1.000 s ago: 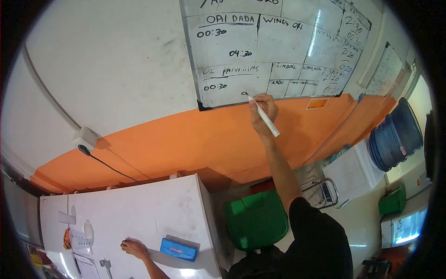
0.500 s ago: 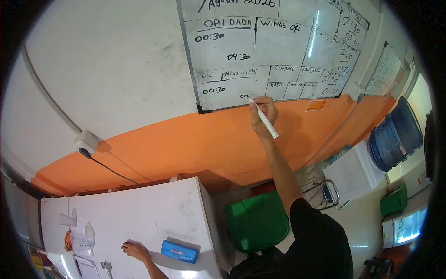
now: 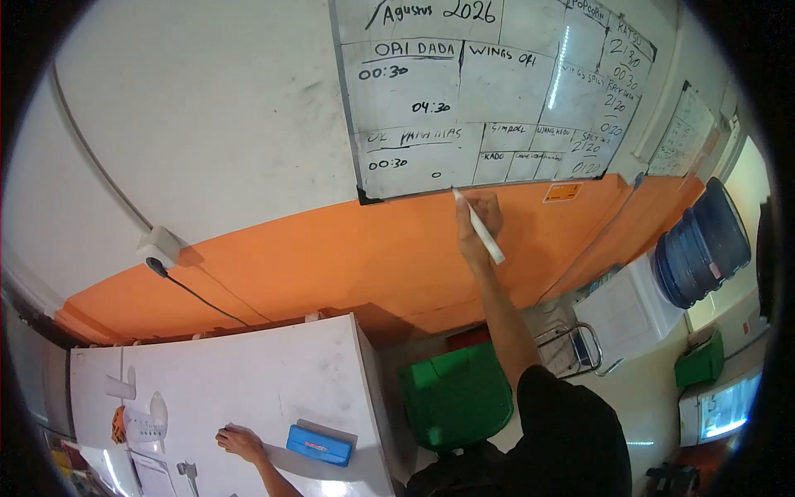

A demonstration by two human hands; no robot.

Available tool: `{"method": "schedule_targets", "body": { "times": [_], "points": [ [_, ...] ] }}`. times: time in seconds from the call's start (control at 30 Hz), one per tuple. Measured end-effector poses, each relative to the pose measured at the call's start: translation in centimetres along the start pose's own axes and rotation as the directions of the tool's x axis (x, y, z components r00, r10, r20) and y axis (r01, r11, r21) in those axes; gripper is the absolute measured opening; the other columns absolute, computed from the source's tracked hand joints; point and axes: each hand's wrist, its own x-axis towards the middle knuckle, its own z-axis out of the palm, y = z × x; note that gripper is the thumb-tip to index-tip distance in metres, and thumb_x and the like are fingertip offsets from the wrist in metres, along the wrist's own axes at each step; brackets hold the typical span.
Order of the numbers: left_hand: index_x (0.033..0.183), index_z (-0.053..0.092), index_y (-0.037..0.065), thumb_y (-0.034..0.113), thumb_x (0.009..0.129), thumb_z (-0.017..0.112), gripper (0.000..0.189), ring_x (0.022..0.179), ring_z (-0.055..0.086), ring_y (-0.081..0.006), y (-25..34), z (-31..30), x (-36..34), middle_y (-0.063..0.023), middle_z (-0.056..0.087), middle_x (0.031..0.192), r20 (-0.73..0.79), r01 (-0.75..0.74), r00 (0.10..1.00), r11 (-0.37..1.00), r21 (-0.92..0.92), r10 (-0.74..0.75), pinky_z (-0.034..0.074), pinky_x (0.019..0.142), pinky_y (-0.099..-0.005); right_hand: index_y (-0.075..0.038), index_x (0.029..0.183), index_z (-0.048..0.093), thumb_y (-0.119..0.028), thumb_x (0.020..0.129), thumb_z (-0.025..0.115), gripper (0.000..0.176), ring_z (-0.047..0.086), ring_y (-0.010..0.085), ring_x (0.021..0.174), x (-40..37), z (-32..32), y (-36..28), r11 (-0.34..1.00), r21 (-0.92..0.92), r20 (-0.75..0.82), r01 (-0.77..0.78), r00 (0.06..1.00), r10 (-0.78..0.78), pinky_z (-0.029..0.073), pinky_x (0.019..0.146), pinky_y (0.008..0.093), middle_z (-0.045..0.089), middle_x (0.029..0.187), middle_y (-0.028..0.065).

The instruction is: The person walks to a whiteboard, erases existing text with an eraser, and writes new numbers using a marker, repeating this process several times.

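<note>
So the wall (image 3: 207,124) is looking kinda scuffed, off-white up top with an orange band (image 3: 306,265) running below. A long white cabinet (image 3: 281,356) is sitting along it on the left, a blue water jug (image 3: 700,244) is perching far right, and the pale floor (image 3: 600,393) is catching a streak of light (image 3: 639,443) over there.

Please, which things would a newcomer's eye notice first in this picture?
Probably the whiteboard with black writing, at the top. Next, the right hand holding a white marker by the whiteboard's lower edge. The orange wall band, mid-picture, and blue water bottle at right may follow.
</note>
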Motion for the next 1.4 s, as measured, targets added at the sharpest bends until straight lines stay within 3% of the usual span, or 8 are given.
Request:
{"method": "schedule_targets", "body": {
  "times": [0.13, 0.2, 0.27, 0.37, 0.43, 0.57, 0.77, 1.4],
  "points": [
    [0.097, 0.050, -0.001, 0.019, 0.102, 0.038, 0.024, 0.100, 0.050, -0.0350, 0.2, -0.4, 0.0, -0.0184, 0.050, 0.103, -0.005, -0.006, 1.000, 1.000, 0.000, 0.006, 0.046, 0.082, -0.0492, -0.008, 0.080, 0.044, -0.012, 0.094, 0.064, 0.025, 0.039, 0.0039, 0.054, -6.1, -2.4, -3.4, 0.948, -0.117, -0.011, -0.295, 0.955, 0.296, 0.034, 0.047, 0.0226, 0.041, 0.063, -0.0048],
    [0.097, 0.050, -0.001, 0.019, 0.102, 0.038, 0.024, 0.100, 0.050, -0.0348, -0.1, -0.3, -0.1, -0.0183, 0.050, 0.103, -0.015, -0.009, 1.000, 1.000, 0.006, 0.009, 0.046, 0.082, -0.0489, -0.008, 0.081, 0.047, -0.013, 0.095, 0.063, 0.022, 0.040, 0.0039, 0.055, -9.7, -3.6, -6.2, 0.928, -0.297, 0.049, -0.226, 0.967, 0.251, 0.035, 0.046, 0.0228, 0.044, 0.064, -0.0039],
    [0.097, 0.049, -0.001, 0.020, 0.102, 0.039, 0.024, 0.100, 0.051, -0.0342, -0.4, 0.2, 0.0, -0.0178, 0.050, 0.103, 0.007, -0.002, 1.000, 1.000, 0.031, 0.002, 0.046, 0.082, -0.0476, -0.006, 0.083, 0.051, -0.013, 0.095, 0.063, 0.018, 0.043, 0.0035, 0.055, -15.0, -5.8, -6.5, 0.813, -0.106, 0.053, -0.573, 0.813, 0.580, 0.036, 0.046, 0.0224, 0.049, 0.065, -0.0026],
    [0.098, 0.050, -0.001, 0.020, 0.102, 0.040, 0.023, 0.100, 0.052, -0.0333, -0.6, 0.5, 0.1, -0.0171, 0.050, 0.103, 0.006, -0.010, 1.000, 0.999, 0.038, 0.010, 0.047, 0.081, -0.0464, -0.005, 0.087, 0.056, -0.015, 0.095, 0.063, 0.015, 0.047, 0.0031, 0.055, -20.1, -7.4, -10.0, 0.826, -0.071, 0.082, -0.559, 0.822, 0.563, 0.039, 0.046, 0.0221, 0.054, 0.066, -0.0012],
    [0.099, 0.050, 0.000, 0.020, 0.102, 0.040, 0.023, 0.100, 0.052, -0.0330, -0.2, -0.3, 0.0, -0.0169, 0.050, 0.104, -0.007, -0.015, 1.000, 0.998, 0.053, 0.015, 0.047, 0.081, -0.0459, -0.004, 0.089, 0.058, -0.019, 0.094, 0.065, 0.017, 0.052, 0.0033, 0.057, -22.2, -8.2, -12.1, 0.701, -0.097, 0.164, -0.706, 0.683, 0.711, 0.042, 0.048, 0.0223, 0.059, 0.068, 0.0004],
    [0.100, 0.050, 0.001, 0.021, 0.101, 0.042, 0.022, 0.101, 0.052, -0.0324, -0.5, 0.2, 0.0, -0.0166, 0.051, 0.105, -0.024, -0.033, 0.999, 0.995, 0.092, 0.035, 0.048, 0.082, -0.0454, -0.004, 0.090, 0.060, -0.021, 0.093, 0.068, 0.019, 0.058, 0.0047, 0.064, -21.5, -9.1, -12.7, 0.792, -0.211, 0.343, -0.572, 0.716, 0.608, 0.047, 0.052, 0.0230, 0.066, 0.073, 0.0032],
    [0.101, 0.050, 0.000, 0.020, 0.101, 0.044, 0.021, 0.103, 0.052, -0.0333, -0.2, -0.5, -0.2, -0.0168, 0.051, 0.105, -0.015, -0.035, 0.999, 0.997, 0.066, 0.036, 0.049, 0.083, -0.0476, 0.000, 0.089, 0.061, -0.012, 0.091, 0.069, 0.014, 0.055, 0.0049, 0.064, -8.0, -5.6, -7.5, 0.967, -0.002, 0.169, -0.254, 0.953, 0.251, 0.044, 0.052, 0.0220, 0.063, 0.073, 0.0009],
    [0.098, 0.049, 0.000, 0.021, 0.103, 0.040, 0.024, 0.101, 0.051, -0.0343, -0.8, 1.1, 0.1, -0.0172, 0.049, 0.103, -0.022, -0.018, 1.000, 0.999, 0.041, 0.019, 0.047, 0.081, -0.0494, 0.003, 0.092, 0.058, 0.000, 0.088, 0.067, 0.011, 0.058, 0.0058, 0.069, 3.0, 0.0, 1.9, 0.999, -0.006, 0.084, -0.041, 0.996, 0.041, 0.046, 0.059, 0.0193, 0.065, 0.078, 0.0058]
  ]
}}
